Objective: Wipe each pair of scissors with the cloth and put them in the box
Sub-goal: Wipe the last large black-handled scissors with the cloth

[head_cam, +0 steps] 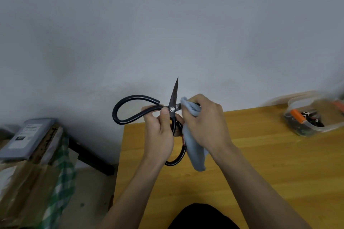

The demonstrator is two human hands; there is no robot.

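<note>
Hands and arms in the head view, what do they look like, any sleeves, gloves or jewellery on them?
Both arms are bare up to the bottom edge of the frame, with no sleeves in sight. The left hand and right hand wear no gloves, and no rings, watch or bracelet show. A dark garment sits at the bottom centre, between the forearms.

One blade of the big black-handled scissors (172, 102) vanishes under the pale blue cloth (193, 143). At three o'clock, the clear plastic box (309, 115) blurs out, contents possibly more scissors. Brown carton (28, 178) cropped at nine.
</note>
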